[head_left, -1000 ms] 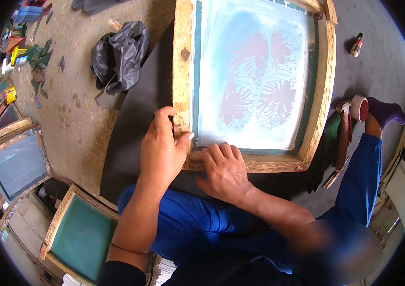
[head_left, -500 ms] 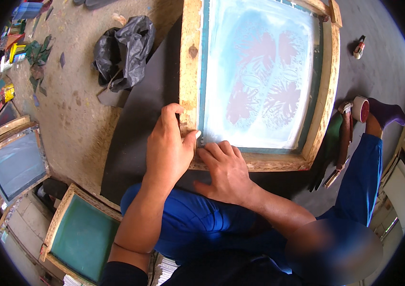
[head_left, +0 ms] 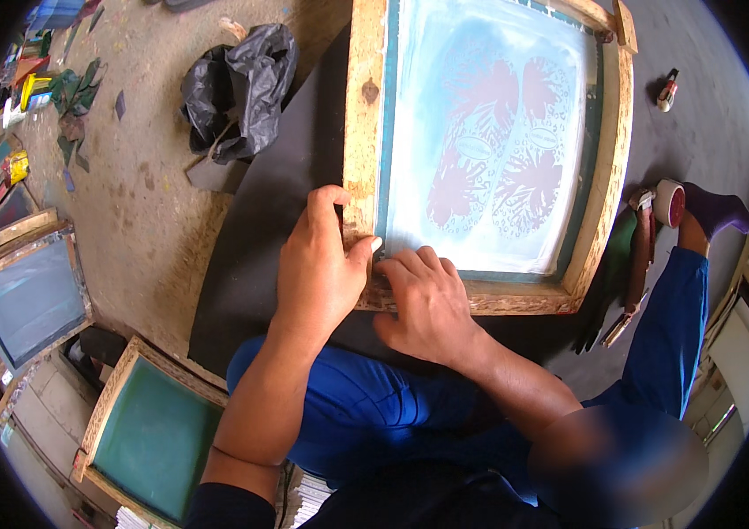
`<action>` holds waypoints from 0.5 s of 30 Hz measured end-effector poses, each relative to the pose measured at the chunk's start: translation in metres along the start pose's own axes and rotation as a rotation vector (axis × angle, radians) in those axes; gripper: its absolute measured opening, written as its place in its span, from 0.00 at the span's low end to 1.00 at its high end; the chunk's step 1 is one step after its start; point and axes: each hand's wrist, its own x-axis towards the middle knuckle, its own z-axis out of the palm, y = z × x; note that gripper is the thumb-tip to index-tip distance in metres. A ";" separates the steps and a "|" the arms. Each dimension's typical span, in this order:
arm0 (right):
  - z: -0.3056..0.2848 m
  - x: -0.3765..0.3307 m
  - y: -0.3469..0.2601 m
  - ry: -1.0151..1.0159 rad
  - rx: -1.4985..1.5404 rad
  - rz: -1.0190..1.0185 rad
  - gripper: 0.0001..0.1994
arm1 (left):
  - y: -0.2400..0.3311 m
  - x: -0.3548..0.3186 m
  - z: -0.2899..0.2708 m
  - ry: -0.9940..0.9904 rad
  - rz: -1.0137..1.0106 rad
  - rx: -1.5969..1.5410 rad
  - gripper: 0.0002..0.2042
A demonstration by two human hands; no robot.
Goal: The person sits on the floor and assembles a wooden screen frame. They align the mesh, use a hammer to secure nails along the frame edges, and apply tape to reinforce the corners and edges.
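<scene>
A wooden screen printing frame is tilted up before me. Its mesh is pale blue-white inside a teal border and carries a stencil of two patterned sole shapes. My left hand grips the left rail near the lower corner, with the index finger hooked round the outer side and the thumb on the face. At that same corner, my right hand has its fingers bent over the bottom rail onto the mesh edge, its thumb on the near side. Whether anything small is under those fingertips is hidden.
A black mat lies under the frame. Beyond it is a black plastic bag. More screens, one green and one grey, stand at left. At right are a roll of tape, squeegee-like tools and a small cutter.
The view has shifted slightly, so the frame and floor things sit a little further right. My right fingers are more bent at the corner. My left hand keeps its grip.
</scene>
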 end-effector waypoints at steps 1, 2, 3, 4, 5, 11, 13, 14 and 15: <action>0.001 0.002 0.001 0.012 0.001 0.007 0.25 | 0.000 0.001 0.000 0.002 0.002 0.003 0.31; 0.000 0.003 0.000 0.043 -0.006 0.005 0.24 | -0.001 0.000 0.001 0.005 0.002 0.004 0.31; -0.002 0.003 0.000 0.074 -0.012 0.004 0.23 | -0.002 0.000 0.001 0.007 0.001 0.006 0.31; -0.003 0.002 0.000 0.105 -0.018 0.002 0.23 | -0.003 0.000 0.001 0.007 -0.001 0.007 0.31; -0.002 0.001 0.000 0.087 -0.019 0.001 0.23 | -0.003 0.000 0.002 0.007 0.001 0.006 0.31; 0.000 0.004 -0.001 0.043 -0.020 -0.004 0.22 | -0.002 0.001 0.002 0.002 -0.009 -0.009 0.30; -0.002 0.004 -0.001 0.057 0.010 0.003 0.22 | -0.002 0.001 0.002 0.005 0.000 -0.008 0.30; -0.002 0.003 0.000 0.076 0.057 0.010 0.21 | -0.003 0.001 0.001 0.008 0.005 -0.011 0.30; -0.004 0.001 0.002 0.095 0.104 0.018 0.21 | -0.004 0.001 0.001 0.010 0.011 -0.013 0.30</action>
